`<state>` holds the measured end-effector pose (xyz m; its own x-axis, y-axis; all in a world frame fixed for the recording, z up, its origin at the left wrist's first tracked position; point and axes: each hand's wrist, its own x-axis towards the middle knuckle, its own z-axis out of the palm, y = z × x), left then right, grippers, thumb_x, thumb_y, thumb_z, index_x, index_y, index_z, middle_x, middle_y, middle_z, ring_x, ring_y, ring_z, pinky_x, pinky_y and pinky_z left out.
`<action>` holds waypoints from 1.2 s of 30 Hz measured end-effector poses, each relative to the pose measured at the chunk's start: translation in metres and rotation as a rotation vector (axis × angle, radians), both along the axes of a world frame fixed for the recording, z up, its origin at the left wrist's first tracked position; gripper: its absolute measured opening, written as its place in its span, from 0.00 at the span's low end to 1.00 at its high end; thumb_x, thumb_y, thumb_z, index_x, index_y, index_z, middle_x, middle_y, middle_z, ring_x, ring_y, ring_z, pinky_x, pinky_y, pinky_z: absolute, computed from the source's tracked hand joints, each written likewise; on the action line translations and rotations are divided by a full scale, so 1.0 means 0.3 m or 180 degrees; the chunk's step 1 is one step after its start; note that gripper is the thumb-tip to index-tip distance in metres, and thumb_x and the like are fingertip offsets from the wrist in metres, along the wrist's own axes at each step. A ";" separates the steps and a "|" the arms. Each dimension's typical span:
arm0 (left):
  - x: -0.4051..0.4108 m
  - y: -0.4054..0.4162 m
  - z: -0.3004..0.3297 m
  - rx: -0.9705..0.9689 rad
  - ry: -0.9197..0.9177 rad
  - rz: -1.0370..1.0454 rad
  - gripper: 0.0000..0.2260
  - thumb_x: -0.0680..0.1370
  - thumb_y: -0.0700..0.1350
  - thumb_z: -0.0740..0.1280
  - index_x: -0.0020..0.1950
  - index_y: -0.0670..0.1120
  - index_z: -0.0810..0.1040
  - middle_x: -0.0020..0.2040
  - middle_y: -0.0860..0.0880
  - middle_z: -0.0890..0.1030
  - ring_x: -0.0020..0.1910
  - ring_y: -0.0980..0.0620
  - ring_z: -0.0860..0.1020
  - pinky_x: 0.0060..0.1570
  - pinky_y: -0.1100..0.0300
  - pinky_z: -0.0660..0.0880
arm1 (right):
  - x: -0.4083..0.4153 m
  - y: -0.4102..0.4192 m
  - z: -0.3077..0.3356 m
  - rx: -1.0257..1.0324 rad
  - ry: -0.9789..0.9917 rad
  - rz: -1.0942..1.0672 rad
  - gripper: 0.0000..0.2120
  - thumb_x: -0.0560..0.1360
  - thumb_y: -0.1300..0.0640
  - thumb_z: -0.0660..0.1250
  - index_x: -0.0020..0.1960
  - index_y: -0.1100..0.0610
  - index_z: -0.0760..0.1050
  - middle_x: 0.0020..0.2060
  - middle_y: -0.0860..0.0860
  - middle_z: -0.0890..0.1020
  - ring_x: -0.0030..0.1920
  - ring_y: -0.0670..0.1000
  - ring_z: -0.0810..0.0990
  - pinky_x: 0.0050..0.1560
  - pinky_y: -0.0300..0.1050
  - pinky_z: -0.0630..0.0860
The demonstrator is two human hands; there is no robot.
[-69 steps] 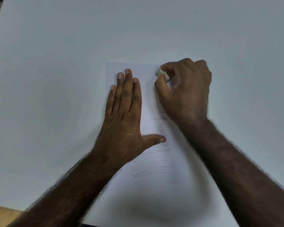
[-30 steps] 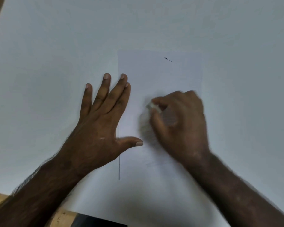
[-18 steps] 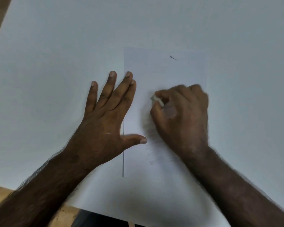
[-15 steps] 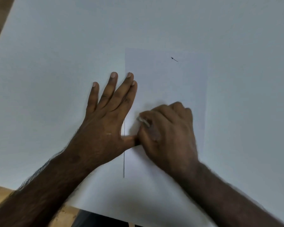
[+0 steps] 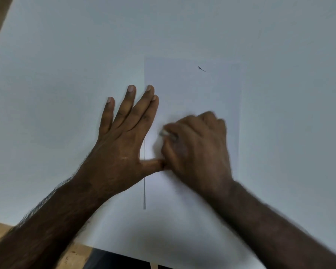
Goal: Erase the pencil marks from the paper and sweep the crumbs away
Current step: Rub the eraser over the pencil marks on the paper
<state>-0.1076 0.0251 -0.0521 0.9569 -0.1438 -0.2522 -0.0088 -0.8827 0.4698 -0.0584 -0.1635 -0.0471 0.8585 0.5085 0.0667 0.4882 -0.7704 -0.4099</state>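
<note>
— What are your hands doing?

— My left hand (image 5: 122,144) lies flat, fingers straight and a little spread, across the left edge of the paper (image 5: 192,90), thumb out on the sheet to pin it. My right hand (image 5: 196,150) is curled, thumb and fingertips pinching the eraser (image 5: 164,133), a small pale nub that just shows at my fingertips. It's blurred, so I can't say how squarely it sits on the sheet.

— Where's the paper?

— On the white table (image 5: 47,74), straight ahead of me, its lower part under my right forearm. The eraser is at mid-sheet, close to the left edge, just above my left thumb.

— So which step is this?

— Erasing, I'd say; sweeping isn't started. One dark mark (image 5: 201,69) sits near the top of the sheet, well apart from the eraser. I can't make out any crumbs.

— What next?

— Probably finish here, then reach up to that mark, holding the sheet firmly so it doesn't crease or slide.
</note>
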 end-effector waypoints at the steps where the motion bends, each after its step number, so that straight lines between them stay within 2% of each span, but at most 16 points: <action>1: 0.001 0.003 0.000 0.0023 0.0017 -0.0040 0.53 0.73 0.75 0.63 0.88 0.47 0.48 0.88 0.52 0.43 0.87 0.47 0.39 0.83 0.38 0.39 | 0.047 -0.005 -0.008 -0.0091 -0.0123 -0.0176 0.05 0.77 0.54 0.71 0.50 0.50 0.86 0.42 0.49 0.84 0.45 0.60 0.78 0.47 0.52 0.67; 3: 0.005 0.007 0.001 0.0008 0.0065 -0.0081 0.55 0.73 0.77 0.63 0.88 0.48 0.45 0.88 0.51 0.40 0.86 0.47 0.37 0.83 0.38 0.38 | 0.147 -0.031 -0.018 -0.0112 -0.0264 -0.0618 0.05 0.77 0.53 0.71 0.49 0.49 0.86 0.43 0.47 0.84 0.45 0.60 0.78 0.49 0.50 0.63; 5: 0.007 0.009 0.002 0.0009 0.0076 -0.0080 0.55 0.73 0.77 0.62 0.88 0.48 0.45 0.88 0.50 0.39 0.86 0.47 0.36 0.83 0.38 0.37 | 0.170 -0.038 -0.017 0.0084 -0.0219 -0.0813 0.05 0.77 0.53 0.71 0.50 0.50 0.86 0.44 0.46 0.84 0.47 0.57 0.79 0.50 0.49 0.64; 11: -0.004 0.001 -0.004 0.0000 -0.0065 0.0061 0.49 0.76 0.69 0.64 0.88 0.46 0.48 0.88 0.51 0.43 0.87 0.48 0.40 0.84 0.39 0.40 | -0.051 0.006 0.009 0.0139 0.0216 0.0221 0.08 0.78 0.54 0.71 0.55 0.54 0.86 0.47 0.50 0.85 0.47 0.57 0.78 0.49 0.54 0.70; 15: 0.001 0.005 -0.008 0.0040 -0.0002 -0.0038 0.55 0.73 0.77 0.63 0.88 0.47 0.45 0.88 0.51 0.40 0.86 0.48 0.38 0.83 0.41 0.37 | 0.095 -0.005 -0.022 0.0006 -0.0212 -0.0242 0.05 0.78 0.54 0.73 0.52 0.52 0.86 0.45 0.49 0.85 0.47 0.58 0.78 0.50 0.51 0.65; 18: 0.004 0.010 -0.005 0.0064 0.0010 -0.0048 0.56 0.73 0.78 0.62 0.88 0.47 0.44 0.88 0.50 0.39 0.86 0.48 0.37 0.83 0.40 0.37 | 0.145 0.000 -0.029 0.0198 -0.0251 -0.0598 0.04 0.78 0.55 0.73 0.51 0.52 0.86 0.45 0.47 0.85 0.48 0.56 0.78 0.50 0.51 0.67; 21: 0.002 0.007 -0.008 0.0065 -0.0046 0.0017 0.54 0.74 0.75 0.65 0.88 0.46 0.46 0.88 0.50 0.42 0.87 0.47 0.39 0.84 0.39 0.39 | 0.044 0.020 -0.015 0.0191 -0.0022 -0.0357 0.06 0.78 0.54 0.72 0.53 0.52 0.86 0.46 0.48 0.85 0.49 0.55 0.77 0.51 0.50 0.66; 24: -0.003 0.002 -0.012 0.0054 -0.0091 0.0048 0.52 0.74 0.71 0.66 0.88 0.46 0.48 0.88 0.50 0.43 0.87 0.48 0.40 0.84 0.40 0.39 | -0.011 0.020 -0.010 0.0190 0.0078 0.0037 0.07 0.78 0.55 0.72 0.55 0.54 0.86 0.47 0.50 0.85 0.48 0.56 0.78 0.50 0.54 0.70; 28: 0.000 0.008 -0.008 0.0126 -0.0044 -0.0053 0.56 0.72 0.78 0.62 0.88 0.46 0.46 0.88 0.49 0.41 0.87 0.47 0.39 0.83 0.39 0.38 | 0.139 0.039 -0.042 0.0126 -0.0276 -0.0383 0.06 0.79 0.54 0.72 0.52 0.52 0.86 0.46 0.49 0.85 0.49 0.58 0.78 0.50 0.52 0.67; 31: 0.002 0.007 -0.004 0.0121 -0.0040 -0.0042 0.56 0.72 0.78 0.61 0.88 0.45 0.45 0.88 0.49 0.41 0.87 0.46 0.39 0.83 0.38 0.39 | 0.171 0.050 -0.045 0.0278 -0.0261 -0.0616 0.06 0.79 0.54 0.71 0.52 0.53 0.86 0.46 0.49 0.85 0.49 0.57 0.78 0.51 0.52 0.67; 33: -0.001 0.004 -0.006 0.0118 -0.0062 -0.0022 0.56 0.72 0.76 0.64 0.88 0.45 0.47 0.88 0.49 0.42 0.87 0.46 0.40 0.83 0.37 0.41 | 0.100 0.052 -0.035 0.0269 -0.0103 -0.0516 0.06 0.79 0.54 0.71 0.52 0.52 0.85 0.46 0.48 0.84 0.49 0.55 0.77 0.51 0.51 0.66; 36: -0.006 0.004 -0.011 0.0063 -0.0085 0.0045 0.54 0.73 0.70 0.69 0.88 0.46 0.48 0.88 0.50 0.43 0.87 0.47 0.41 0.84 0.37 0.42 | -0.007 0.046 -0.020 0.0239 0.0110 -0.0181 0.07 0.80 0.54 0.71 0.54 0.54 0.86 0.48 0.50 0.85 0.50 0.55 0.78 0.52 0.53 0.70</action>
